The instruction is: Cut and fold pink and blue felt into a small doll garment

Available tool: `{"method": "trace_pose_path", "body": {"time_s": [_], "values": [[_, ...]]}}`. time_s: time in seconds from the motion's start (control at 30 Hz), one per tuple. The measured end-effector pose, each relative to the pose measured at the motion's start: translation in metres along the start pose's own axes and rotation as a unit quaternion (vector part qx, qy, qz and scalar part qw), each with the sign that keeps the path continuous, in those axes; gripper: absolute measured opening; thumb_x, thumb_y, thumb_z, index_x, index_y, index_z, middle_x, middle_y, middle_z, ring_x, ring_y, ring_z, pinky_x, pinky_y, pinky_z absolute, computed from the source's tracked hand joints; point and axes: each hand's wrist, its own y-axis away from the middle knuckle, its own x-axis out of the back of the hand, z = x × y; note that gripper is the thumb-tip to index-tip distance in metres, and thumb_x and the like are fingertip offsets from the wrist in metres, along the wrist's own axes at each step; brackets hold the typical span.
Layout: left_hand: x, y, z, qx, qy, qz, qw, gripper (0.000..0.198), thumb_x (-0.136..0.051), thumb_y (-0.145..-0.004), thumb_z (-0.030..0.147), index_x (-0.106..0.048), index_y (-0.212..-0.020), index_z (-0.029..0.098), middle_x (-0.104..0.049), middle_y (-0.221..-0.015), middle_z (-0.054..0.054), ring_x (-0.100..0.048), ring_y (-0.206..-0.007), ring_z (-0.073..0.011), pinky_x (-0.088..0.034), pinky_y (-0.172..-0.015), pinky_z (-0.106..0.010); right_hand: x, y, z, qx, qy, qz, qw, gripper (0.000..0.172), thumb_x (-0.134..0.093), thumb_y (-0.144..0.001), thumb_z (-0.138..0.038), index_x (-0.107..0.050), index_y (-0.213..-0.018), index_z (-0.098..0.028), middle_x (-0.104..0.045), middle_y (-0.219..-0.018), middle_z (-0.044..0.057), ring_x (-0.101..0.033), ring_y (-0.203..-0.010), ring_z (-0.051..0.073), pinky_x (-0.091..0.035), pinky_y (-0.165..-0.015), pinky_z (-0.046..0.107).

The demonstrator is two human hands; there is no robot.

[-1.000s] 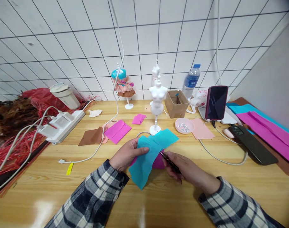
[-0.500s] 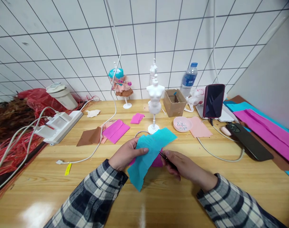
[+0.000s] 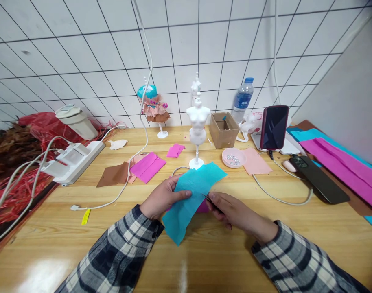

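My left hand (image 3: 161,198) pinches a strip of teal crepe paper (image 3: 190,195) just above the wooden table (image 3: 204,252), thumb on top of the sheet. My right hand (image 3: 235,211) is closed round small dark scissors (image 3: 211,201), whose tips touch the paper's right edge. A magenta piece (image 3: 202,206) lies under the teal strip. Behind my hands stands a bare white mannequin (image 3: 197,130) on a round base.
Magenta paper (image 3: 147,167), brown paper (image 3: 114,174) and pink paper (image 3: 257,160) lie further back, beside a bead dish (image 3: 234,157), cardboard box (image 3: 224,130), water bottle (image 3: 242,99) and dressed mannequin (image 3: 152,106). Power strip (image 3: 73,160) and cables left; upright phone (image 3: 274,127) and flat phone (image 3: 320,179) right.
Both hands with the teal paper and scissors keep their grip; the paper has shifted only slightly. The view has tilted down a little, so things on the table sit slightly higher and left.
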Motion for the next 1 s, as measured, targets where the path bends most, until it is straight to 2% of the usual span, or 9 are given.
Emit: {"method": "trace_pose_path", "body": {"time_s": [0.2,0.53,0.67,0.9,1.0], "values": [[0.001,0.0,-0.002,-0.009,0.001,-0.024,1.0,0.043,-0.078,-0.072,0.028,-0.063,-0.11,0.014,-0.072,-0.102,-0.008,-0.067,-0.087,-0.0195,-0.052,-0.08,-0.031,0.001,-0.002,0.002,-0.002,0.021,0.009,1.0,0.053,-0.034,-0.086,-0.074,-0.042,-0.077,-0.022,-0.038,-0.057,-0.007,-0.033,-0.044,0.008,-0.032,-0.035,0.019],[-0.004,-0.001,-0.005,0.0,-0.013,-0.002,1.0,0.039,-0.079,-0.071,0.033,-0.066,-0.103,0.015,-0.074,-0.097,-0.007,-0.068,-0.08,-0.0193,-0.053,-0.075,-0.03,-0.001,-0.002,0.0,0.006,0.013,0.001,1.0,0.059,-0.032,-0.082,-0.079,-0.043,-0.077,-0.021,-0.039,-0.052,-0.008,-0.034,-0.041,0.007,-0.034,-0.034,0.019],[-0.006,-0.002,-0.01,-0.003,-0.016,-0.012,1.0,0.039,-0.079,-0.072,0.032,-0.065,-0.105,0.015,-0.074,-0.097,-0.006,-0.068,-0.084,-0.0202,-0.053,-0.079,-0.031,-0.001,-0.004,0.005,0.005,0.013,0.009,1.0,0.057,-0.031,-0.084,-0.076,-0.044,-0.076,-0.021,-0.041,-0.051,-0.008,-0.036,-0.039,0.007,-0.033,-0.033,0.018],[-0.007,-0.001,-0.004,-0.028,0.029,0.018,0.999,0.042,-0.078,-0.073,0.028,-0.062,-0.11,0.015,-0.072,-0.099,-0.007,-0.068,-0.082,-0.018,-0.053,-0.076,-0.029,0.002,-0.004,0.004,-0.003,-0.006,0.007,1.0,0.054,-0.033,-0.087,-0.071,-0.046,-0.079,-0.02,-0.045,-0.049,-0.007,-0.037,-0.038,0.006,-0.031,-0.033,0.017],[-0.007,0.0,-0.005,-0.021,0.029,-0.004,0.999,0.041,-0.077,-0.074,0.028,-0.062,-0.109,0.014,-0.073,-0.099,-0.008,-0.068,-0.084,-0.0188,-0.054,-0.079,-0.03,0.002,-0.006,0.005,0.003,-0.005,0.008,1.0,0.052,-0.033,-0.088,-0.071,-0.045,-0.081,-0.02,-0.051,-0.049,-0.006,-0.038,-0.037,0.007,-0.031,-0.033,0.017]]}}
